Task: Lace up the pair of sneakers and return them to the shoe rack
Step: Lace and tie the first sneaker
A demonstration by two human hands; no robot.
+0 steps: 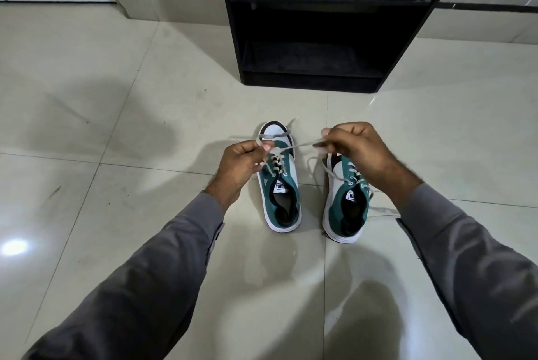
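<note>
two green and white sneakers stand side by side on the tiled floor [116,97], toes toward the black rack [320,80] just beyond. the left sneaker [281,193] has its pale lace [300,145] pulled out sideways across the upper; the left hand [241,166] pinches one end, the right hand [356,147] pinches the other, fingers curled tight. the right sneaker [346,202] sits partly under the right wrist, its lace trailing loose

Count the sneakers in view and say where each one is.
2. The left sneaker stands on the floor under the hands; the right sneaker stands beside it. None on the shoe rack's visible shelves.
</note>
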